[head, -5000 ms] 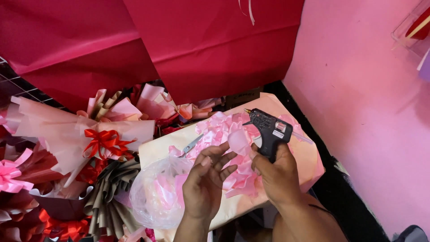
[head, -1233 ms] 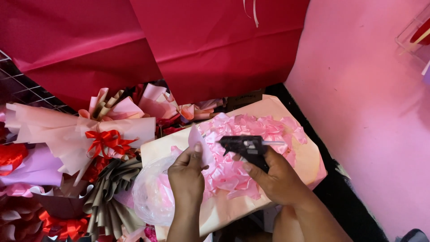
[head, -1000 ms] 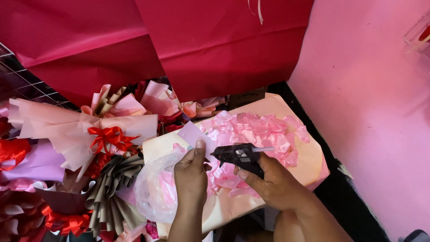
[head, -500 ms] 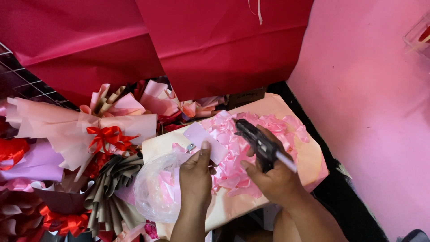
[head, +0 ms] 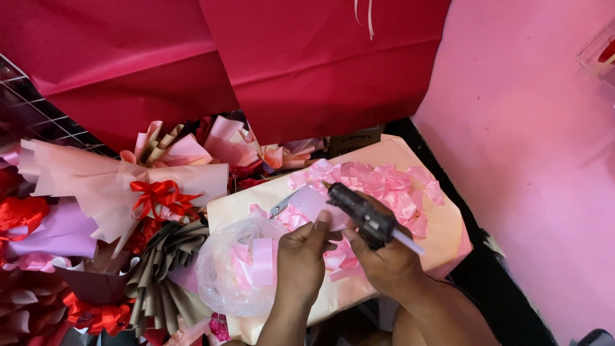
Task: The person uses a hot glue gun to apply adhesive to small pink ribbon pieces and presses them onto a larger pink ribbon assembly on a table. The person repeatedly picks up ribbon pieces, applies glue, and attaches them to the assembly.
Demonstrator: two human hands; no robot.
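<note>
Glue gun (head: 362, 211) swung back, nozzle now at ribbon piece (head: 312, 204); left hand (head: 301, 263) fingers pinching piece, right hand (head: 384, 263) fingers wrapped around gun.

Right hand (head: 384, 263) grips black glue gun (head: 360, 213) w/ left hand (head: 301, 259) pinching pink ribbon piece (head: 312, 204).

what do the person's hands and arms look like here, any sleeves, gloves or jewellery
Both the left hand and the right hand are bare, with no gloves. No sleeves show: the forearms are uncovered down to the bottom edge of the picture. No ring, watch or bracelet can be seen on either one. The fingernails look short and plain, as far as this view shows.
</note>
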